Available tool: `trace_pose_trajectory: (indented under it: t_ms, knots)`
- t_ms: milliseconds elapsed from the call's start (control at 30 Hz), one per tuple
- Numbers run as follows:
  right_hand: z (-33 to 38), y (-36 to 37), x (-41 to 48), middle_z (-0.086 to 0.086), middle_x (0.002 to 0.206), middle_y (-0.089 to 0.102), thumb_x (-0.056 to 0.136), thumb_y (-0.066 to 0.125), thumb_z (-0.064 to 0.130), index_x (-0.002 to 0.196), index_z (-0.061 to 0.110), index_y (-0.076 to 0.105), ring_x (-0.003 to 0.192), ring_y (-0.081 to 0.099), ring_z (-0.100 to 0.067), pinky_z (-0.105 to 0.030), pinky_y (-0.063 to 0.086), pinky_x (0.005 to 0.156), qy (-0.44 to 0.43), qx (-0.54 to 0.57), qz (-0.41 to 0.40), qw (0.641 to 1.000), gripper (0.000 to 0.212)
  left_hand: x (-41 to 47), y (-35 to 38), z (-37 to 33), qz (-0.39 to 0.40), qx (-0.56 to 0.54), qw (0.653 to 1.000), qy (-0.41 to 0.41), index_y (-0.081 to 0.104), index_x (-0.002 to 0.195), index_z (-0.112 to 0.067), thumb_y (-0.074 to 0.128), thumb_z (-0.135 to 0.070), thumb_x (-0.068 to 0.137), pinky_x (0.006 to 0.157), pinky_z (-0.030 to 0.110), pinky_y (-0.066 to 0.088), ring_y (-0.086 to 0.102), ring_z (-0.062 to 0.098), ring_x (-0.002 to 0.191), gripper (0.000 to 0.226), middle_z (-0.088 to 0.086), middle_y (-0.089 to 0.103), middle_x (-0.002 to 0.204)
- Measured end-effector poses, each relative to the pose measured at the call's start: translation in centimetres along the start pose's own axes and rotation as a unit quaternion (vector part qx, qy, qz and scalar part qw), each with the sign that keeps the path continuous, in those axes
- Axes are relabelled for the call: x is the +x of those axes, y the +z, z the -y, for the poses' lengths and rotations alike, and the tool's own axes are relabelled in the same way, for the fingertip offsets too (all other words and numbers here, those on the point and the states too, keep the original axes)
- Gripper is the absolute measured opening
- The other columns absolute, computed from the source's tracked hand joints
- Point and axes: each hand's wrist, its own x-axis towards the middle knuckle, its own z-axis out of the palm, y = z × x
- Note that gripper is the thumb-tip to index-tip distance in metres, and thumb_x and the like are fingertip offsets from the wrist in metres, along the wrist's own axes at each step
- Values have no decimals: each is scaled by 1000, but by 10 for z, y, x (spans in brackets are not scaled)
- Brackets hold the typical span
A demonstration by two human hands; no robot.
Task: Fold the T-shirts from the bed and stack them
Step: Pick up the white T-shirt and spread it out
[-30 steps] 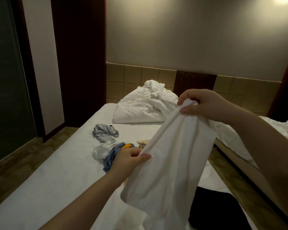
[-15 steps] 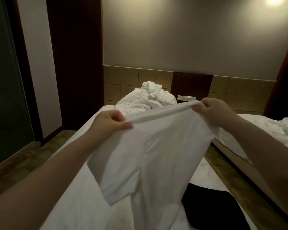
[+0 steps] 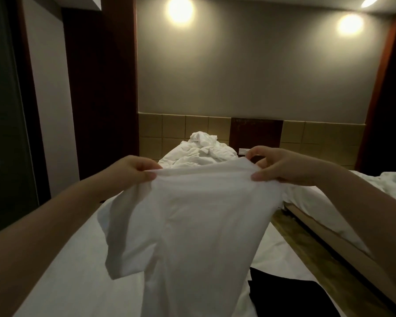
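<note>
A white T-shirt (image 3: 199, 229) hangs in the air over the bed (image 3: 62, 282), stretched out between both hands. My left hand (image 3: 133, 169) pinches its top edge on the left side. My right hand (image 3: 281, 165) pinches the top edge on the right. One short sleeve droops at the lower left of the shirt. The shirt hides the middle of the bed and whatever clothes lie there. A dark folded garment (image 3: 281, 294) lies flat on the sheet at the lower right, partly covered by the shirt.
A rumpled white duvet (image 3: 201, 152) is heaped at the head of the bed by the tiled wall. A second bed with white bedding (image 3: 393, 184) stands on the right, across a narrow strip of wooden floor (image 3: 302, 245). Dark door panels are on the left.
My hands moved apart and up, spreading the shirt from a bunched strip into a wide sheet. The view tilted upward, and the loose clothes on the bed are now hidden.
</note>
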Motion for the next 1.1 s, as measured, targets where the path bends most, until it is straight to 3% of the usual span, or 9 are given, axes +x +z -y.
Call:
trace_pose_trajectory:
  t_ms: [133, 300, 467, 567, 733, 833, 900, 967, 1100]
  knots:
    - [-6, 11, -6, -1, 101, 67, 84, 66, 11, 106, 32, 48, 92, 65, -18, -26, 55, 78, -47, -41, -59, 996, 35, -7, -5, 6, 54, -122, 991, -29, 68, 81, -21, 50, 1, 91, 62, 21, 54, 63, 21, 81, 30, 3, 67, 86]
    - [-7, 31, -5, 11, 88, 58, 89, 60, 17, 103, 28, 45, 81, 57, -7, -11, 43, 63, -129, -168, -196, 957, 23, -13, -3, 2, 174, -52, 980, -75, 68, 102, -28, 41, 11, 89, 64, 16, 54, 63, 14, 94, 49, -4, 63, 107]
    - [-5, 37, -2, 13, 85, 54, 94, 51, 18, 101, 24, 56, 78, 50, -1, -13, 39, 66, -157, -195, -243, 937, 10, -21, -6, 1, 95, -89, 990, -49, 75, 88, -20, 41, 9, 89, 59, 15, 52, 68, 9, 78, 45, -8, 72, 82]
    - [-4, 39, 5, 12, 88, 56, 96, 45, 14, 103, 19, 64, 82, 52, -4, -20, 45, 77, -124, -185, -221, 949, 21, -19, -4, 3, 32, -79, 996, -39, 71, 88, -15, 42, 4, 90, 68, 22, 51, 64, 14, 84, 35, -3, 69, 85]
    - [3, 54, 18, 4, 103, 57, 95, 37, 6, 97, 23, 63, 99, 53, -13, -21, 46, 77, -34, -87, -111, 989, 31, -10, 17, 12, -40, 33, 998, -20, 67, 75, -14, 47, -6, 92, 79, 33, 49, 58, 19, 86, 27, 2, 63, 83]
    - [3, 61, 24, 3, 108, 59, 91, 52, 36, 92, 33, 63, 109, 55, -18, -35, 47, 95, -5, -65, -68, 996, 11, -5, 27, 15, -99, 38, 994, -13, 63, 70, -17, 42, -5, 93, 73, 28, 43, 54, 16, 83, 34, 1, 60, 79]
    - [0, 59, 27, 3, 126, 54, 67, 67, 65, 118, 35, 57, 120, 49, -21, -42, 43, 102, 14, -118, -69, 991, 60, -3, 27, 17, -124, 15, 992, -6, 61, 68, -16, 40, -4, 93, 71, 26, 41, 52, 15, 79, 35, 1, 58, 76]
    - [-4, 58, 32, 4, 135, 47, 58, 74, 65, 137, 30, 41, 124, 45, -22, -41, 42, 104, 47, -165, -45, 984, 92, -2, 25, 18, -130, -7, 991, 8, 60, 71, -11, 40, -3, 93, 70, 27, 41, 52, 15, 77, 31, 2, 58, 76]
    - [-7, 58, 35, -2, 114, 62, 75, 74, 39, 121, 15, 58, 97, 62, -17, -24, 54, 74, 144, -187, 58, 970, 55, -3, 25, 19, -142, 27, 988, 50, 63, 76, -9, 41, -3, 94, 70, 25, 43, 53, 12, 77, 29, 1, 60, 80]
